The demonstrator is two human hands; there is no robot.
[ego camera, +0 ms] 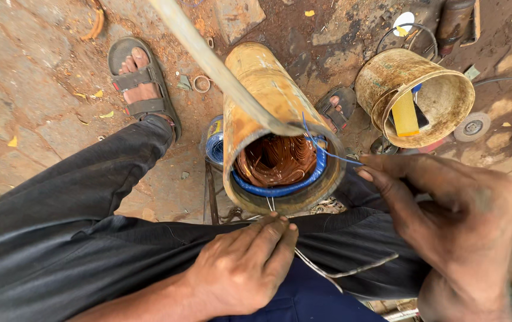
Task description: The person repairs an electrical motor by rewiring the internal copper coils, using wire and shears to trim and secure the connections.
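Rusty cylindrical housing is exposing copper windings at its rim; right hand is pinching blue wire, left hand is resting flat, fingers together.

The person wears dark grey trousers over a navy blue garment; 2 grey strapped sandals; both hands bare and grimy, forearms unsleeved.
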